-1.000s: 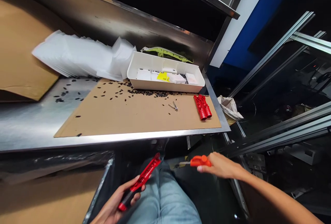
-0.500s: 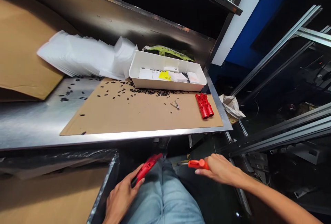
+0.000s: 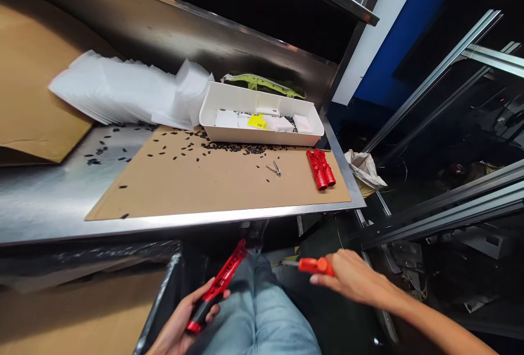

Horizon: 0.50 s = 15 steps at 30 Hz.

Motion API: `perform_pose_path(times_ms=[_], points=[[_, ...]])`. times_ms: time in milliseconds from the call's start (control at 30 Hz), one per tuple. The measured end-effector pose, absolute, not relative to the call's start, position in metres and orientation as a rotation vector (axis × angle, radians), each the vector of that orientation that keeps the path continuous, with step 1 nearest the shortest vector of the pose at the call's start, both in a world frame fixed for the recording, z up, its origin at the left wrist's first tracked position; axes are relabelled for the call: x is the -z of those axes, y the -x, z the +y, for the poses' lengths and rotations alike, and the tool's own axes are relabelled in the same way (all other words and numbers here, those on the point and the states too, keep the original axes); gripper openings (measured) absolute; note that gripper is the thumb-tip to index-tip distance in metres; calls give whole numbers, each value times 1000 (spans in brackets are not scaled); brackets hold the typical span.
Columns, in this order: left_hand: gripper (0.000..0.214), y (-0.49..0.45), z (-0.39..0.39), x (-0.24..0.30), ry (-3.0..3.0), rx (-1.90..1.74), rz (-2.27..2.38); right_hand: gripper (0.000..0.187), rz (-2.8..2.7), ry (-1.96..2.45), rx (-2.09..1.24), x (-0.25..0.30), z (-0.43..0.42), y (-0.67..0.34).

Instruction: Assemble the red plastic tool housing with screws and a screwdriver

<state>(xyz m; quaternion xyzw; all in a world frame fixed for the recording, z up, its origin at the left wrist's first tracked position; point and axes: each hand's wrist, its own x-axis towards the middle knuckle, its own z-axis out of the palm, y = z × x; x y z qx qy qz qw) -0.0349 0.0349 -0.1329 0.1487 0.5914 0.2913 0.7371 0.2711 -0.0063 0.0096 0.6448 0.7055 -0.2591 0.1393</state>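
My left hand [image 3: 180, 325] grips a long red plastic part [image 3: 216, 287] by its dark lower end, holding it tilted up over my lap. My right hand [image 3: 352, 277] holds an orange-handled screwdriver [image 3: 311, 265], its metal tip pointing left toward the red part with a gap between them. Both hands are below the front edge of the steel bench [image 3: 49, 202]. Two more red parts [image 3: 321, 169] lie side by side at the right end of the cardboard sheet [image 3: 213, 185].
A white tray [image 3: 229, 134] with small white and yellow packets stands at the back of the cardboard. Several small black pieces are scattered before it, with loose metal screws [image 3: 274, 168] nearby. White foam sheets [image 3: 123, 90] lie at the back left. A cardboard box [image 3: 82, 317] sits beside my legs.
My left hand has dropped and drawn back, and the red part now tilts up more steeply. My right hand with the screwdriver has moved slightly down. The view has shifted a little.
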Motion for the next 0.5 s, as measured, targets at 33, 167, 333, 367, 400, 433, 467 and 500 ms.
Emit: perform_pose_path(times_ms=[33,167,333,367,400,433,467,500], points=[[18,34,34,130,-281,-633,1283,49,2053,-1839,769,-10,-6,-269],[23,33,33,127,-190,-619,1244,49,2065,-1850,749,-9,-2,-258],[17,34,31,133,-252,-684,1189,41,2125,-2036,1045,3,-2,-263],[14,34,30,133,-285,-721,1163,37,2131,-2134,1114,7,-2,-270],[19,34,30,133,-320,-765,1137,33,2126,-2242,1159,12,-2,-279],[29,34,29,133,-353,-810,1112,31,2114,-2343,1178,17,-3,-290],[40,33,27,133,-384,-854,1090,30,2093,-2436,1195,23,-6,-302],[47,32,26,131,-409,-890,1070,32,2067,-2540,1230,30,-9,-314]])
